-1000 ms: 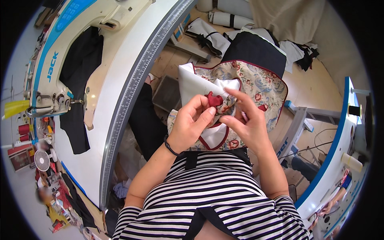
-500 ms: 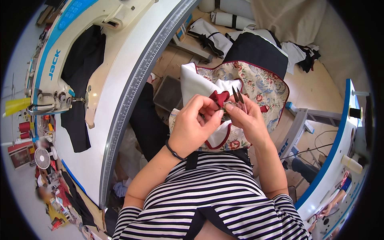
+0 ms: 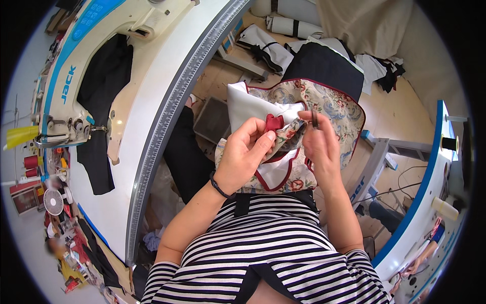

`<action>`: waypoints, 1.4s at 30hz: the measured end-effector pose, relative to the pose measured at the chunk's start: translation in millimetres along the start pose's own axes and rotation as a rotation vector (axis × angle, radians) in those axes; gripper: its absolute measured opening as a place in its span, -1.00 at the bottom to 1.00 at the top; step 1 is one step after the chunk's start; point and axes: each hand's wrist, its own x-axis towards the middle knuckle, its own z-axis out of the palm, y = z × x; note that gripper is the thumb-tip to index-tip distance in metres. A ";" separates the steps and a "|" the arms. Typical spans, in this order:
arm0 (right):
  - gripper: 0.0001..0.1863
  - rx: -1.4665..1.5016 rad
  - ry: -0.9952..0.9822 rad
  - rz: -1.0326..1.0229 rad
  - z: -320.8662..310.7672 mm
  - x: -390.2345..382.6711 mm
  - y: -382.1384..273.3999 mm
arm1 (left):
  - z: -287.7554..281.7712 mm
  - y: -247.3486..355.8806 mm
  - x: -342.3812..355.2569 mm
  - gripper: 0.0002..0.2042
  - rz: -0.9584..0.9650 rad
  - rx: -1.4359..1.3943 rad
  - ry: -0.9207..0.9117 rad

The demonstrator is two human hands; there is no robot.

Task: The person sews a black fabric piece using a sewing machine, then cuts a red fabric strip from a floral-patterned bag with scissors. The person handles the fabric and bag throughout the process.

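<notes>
A floral fabric piece [image 3: 336, 109] with dark red binding and a white backing lies over my lap. My left hand [image 3: 240, 159] is closed in a pinch on its edge, where a folded dark red strip [image 3: 274, 123] sticks up above the fingertips. To the right of that strip, my right hand [image 3: 323, 149] is closed round a pair of thread snips [image 3: 314, 120]. The fingers there are smeared by motion, and most of the snips is hidden or blurred. A narrow floral part of the cloth runs between the two hands.
On my left stands a sewing machine [image 3: 66, 96] with black cloth [image 3: 104, 76] under its arm. A ruler strip [image 3: 169, 101] follows the table edge. At right is another blue-edged table [image 3: 412, 197] with a grey metal leg [image 3: 372, 169]. Rolled and folded cloth [image 3: 293, 26] lies ahead.
My right hand has moved slightly away from the left, and the snips have turned from pointing upward. The left hand now holds the red strip more in the open.
</notes>
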 end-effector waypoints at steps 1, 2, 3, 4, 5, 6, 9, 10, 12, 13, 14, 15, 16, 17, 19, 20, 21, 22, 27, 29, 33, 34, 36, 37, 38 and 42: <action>-0.73 0.015 -0.096 0.059 -2.8 -4.5 -4.3 | -1.0 0.1 0.8 -0.87 0.001 0.014 0.004; -0.68 0.028 -0.189 0.118 -8.2 -10.5 -13.0 | -1.5 -0.2 1.0 -0.87 0.002 0.025 0.006; -0.63 0.041 -0.282 0.178 -11.3 -16.1 -17.7 | -1.9 -0.5 0.3 -0.87 0.011 0.036 0.013; -0.56 0.016 -0.373 0.262 -5.8 -21.1 -11.9 | -2.1 -0.7 -1.0 -0.86 0.020 0.047 0.022; -0.57 0.066 -0.397 0.294 0.3 -22.9 -14.7 | -1.2 -0.6 -1.1 -0.86 0.030 0.057 0.026; -0.58 0.064 -0.379 0.309 1.0 -23.7 -9.9 | 0.9 0.1 -1.0 -0.86 0.041 0.031 0.025; -0.61 0.129 -0.353 0.358 3.9 -24.6 -7.5 | 4.4 3.9 -1.9 -0.87 0.068 0.002 0.029; -0.62 0.162 -0.349 0.375 4.7 -24.6 -8.3 | 3.4 5.0 -2.3 -0.87 0.076 0.022 0.028; -0.63 0.143 -0.356 0.371 4.0 -24.0 -6.6 | 2.6 4.0 -1.4 -0.88 0.101 0.061 0.026; -0.63 0.133 -0.360 0.369 3.7 -23.5 -6.1 | 1.5 0.8 -1.1 -0.89 0.119 0.081 0.029; -0.63 0.127 -0.355 0.372 3.9 -23.2 -6.5 | 0.9 -1.9 -1.2 -0.90 0.137 0.101 0.035; -0.63 0.120 -0.350 0.375 4.4 -22.7 -7.3 | 1.1 -3.2 -1.0 -0.90 0.139 0.095 0.038; -0.63 0.114 -0.346 0.379 4.6 -22.2 -8.0 | 1.9 -4.5 -0.7 -0.91 0.141 0.089 0.042; -0.63 0.110 -0.349 0.382 4.5 -21.9 -8.2 | 2.0 -5.5 -0.8 -0.91 0.142 0.083 0.046; -0.63 0.103 -0.357 0.389 3.8 -21.4 -8.4 | 0.5 -7.3 -0.7 -0.91 0.163 0.104 0.045; -0.63 0.098 -0.364 0.378 3.7 -21.1 -8.7 | 0.0 -8.0 -0.5 -0.92 0.173 0.115 0.043; -0.62 0.094 -0.372 0.367 3.6 -20.9 -9.0 | 0.2 -8.8 -0.5 -0.92 0.175 0.112 0.048; -0.62 0.090 -0.380 0.356 3.6 -20.8 -9.3 | 0.8 -9.6 -0.5 -0.92 0.177 0.110 0.052; -0.62 0.095 -0.355 0.369 6.3 -21.5 -8.9 | -0.5 -16.3 0.2 -0.92 0.282 0.253 0.075; -0.63 0.089 -0.353 0.368 7.6 -21.2 -8.5 | -2.8 -19.5 0.1 -0.92 0.336 0.347 0.082; -0.65 0.142 -0.341 0.412 8.1 -18.6 -11.3 | -1.6 -15.1 -0.8 -0.92 0.339 0.321 0.082; -0.65 0.165 -0.336 0.424 8.0 -18.1 -11.5 | -1.6 -14.4 -0.9 -0.92 0.332 0.311 0.081; -0.66 0.191 -0.352 0.423 7.8 -16.7 -5.7 | -0.9 -11.7 -2.0 -0.92 0.300 0.283 0.059; -0.67 0.204 -0.361 0.423 7.6 -16.5 -2.1 | -0.5 -9.2 -3.1 -0.91 0.277 0.265 0.042; -0.67 0.233 -0.371 0.422 6.7 -16.7 0.9 | -0.5 -7.9 -4.0 -0.90 0.255 0.248 0.026; -0.75 0.207 -0.230 0.138 6.3 -18.8 3.0 | -3.7 -10.6 -5.3 -0.92 0.193 0.174 0.018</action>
